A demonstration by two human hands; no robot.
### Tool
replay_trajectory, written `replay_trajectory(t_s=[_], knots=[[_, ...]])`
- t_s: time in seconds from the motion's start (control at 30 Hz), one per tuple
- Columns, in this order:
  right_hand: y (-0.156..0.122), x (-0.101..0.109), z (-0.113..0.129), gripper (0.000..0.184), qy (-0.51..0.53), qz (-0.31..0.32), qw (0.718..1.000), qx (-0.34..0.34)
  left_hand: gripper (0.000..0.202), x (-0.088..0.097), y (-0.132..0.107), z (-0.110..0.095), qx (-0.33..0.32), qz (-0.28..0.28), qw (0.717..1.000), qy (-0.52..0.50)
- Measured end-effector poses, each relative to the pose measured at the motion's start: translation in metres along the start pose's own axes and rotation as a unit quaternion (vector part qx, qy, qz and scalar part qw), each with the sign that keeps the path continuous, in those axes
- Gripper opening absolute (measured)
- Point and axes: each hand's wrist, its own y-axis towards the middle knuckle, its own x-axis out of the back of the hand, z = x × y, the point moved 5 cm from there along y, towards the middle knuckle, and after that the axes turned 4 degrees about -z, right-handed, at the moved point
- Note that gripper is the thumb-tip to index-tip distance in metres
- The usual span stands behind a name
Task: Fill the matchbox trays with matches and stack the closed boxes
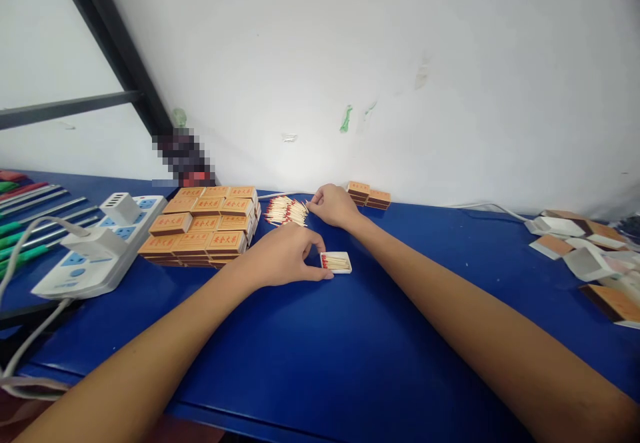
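A small white matchbox tray (pixel 339 263) lies on the blue table (pixel 350 349) with red-tipped matches in it. My left hand (pixel 285 255) rests beside it, thumb and fingers pinching its left end. Farther back lies a loose heap of matches (pixel 285 211). My right hand (pixel 333 205) reaches to the right edge of that heap, fingers curled onto the matches. A block of stacked orange matchboxes (pixel 205 224) stands just left of the heap.
Two or three more orange matchboxes (pixel 369 195) sit by the wall behind my right hand. A white power strip (pixel 103 243) with plugs and cables lies at the left. Empty sleeves and trays (pixel 590 249) are scattered at the right edge.
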Motion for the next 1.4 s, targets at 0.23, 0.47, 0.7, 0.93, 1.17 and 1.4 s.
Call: replay_trajectory(t_s=[0.23,0.47,0.7,0.93,1.17,1.4], knots=[[-0.001,-0.001,0.001,0.027,0.000,-0.019,1.000,-0.003,0.036,0.001,0.000,0.000,0.005,-0.001,1.000,0.001],[0.001,0.003,-0.001,0.019,-0.010,-0.008,1.000,-0.001,0.036,0.003,0.000,0.003,0.010,-0.006,1.000,0.017],[-0.001,0.008,0.002,0.022,-0.045,0.031,0.998,0.016,0.037,0.010,0.001,0.008,0.043,-0.034,0.994,0.097],[-0.002,0.029,0.000,0.024,-0.055,0.112,0.991,0.043,0.042,0.019,0.001,0.017,0.091,-0.092,0.979,0.158],[-0.015,0.065,0.012,0.018,0.003,0.275,0.952,0.133,0.041,0.025,0.000,0.020,0.114,-0.118,0.976,0.145],[-0.041,0.061,0.045,0.013,-0.098,0.283,0.940,0.163,0.041,0.025,0.001,0.020,0.105,-0.123,0.977,0.137]])
